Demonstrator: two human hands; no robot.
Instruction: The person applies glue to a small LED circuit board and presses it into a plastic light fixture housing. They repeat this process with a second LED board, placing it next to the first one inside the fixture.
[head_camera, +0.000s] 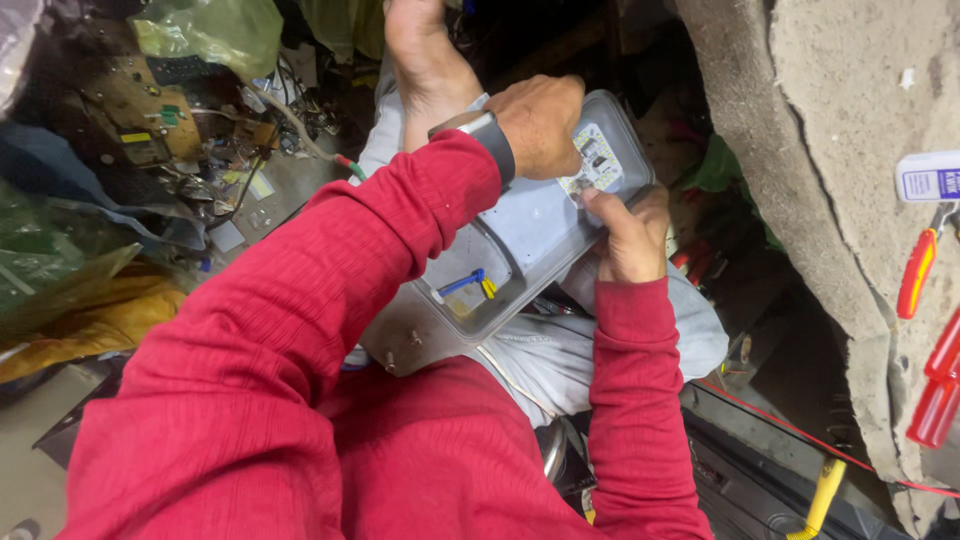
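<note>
Red sleeves (300, 380) are filling the foreground as a person is working over a grey rectangular lamp housing (520, 245) resting on the lap. The left hand (540, 125), wearing a wristwatch (490, 140), is curling down onto the small white LED board (597, 160) at the housing's far end; the right hand (630, 235) is gripping that end, thumb pressing the board. Blue and yellow wires (470, 283) are lying loose inside, unconnected; red-handled screwdrivers (930, 330) are waiting nearby.
</note>
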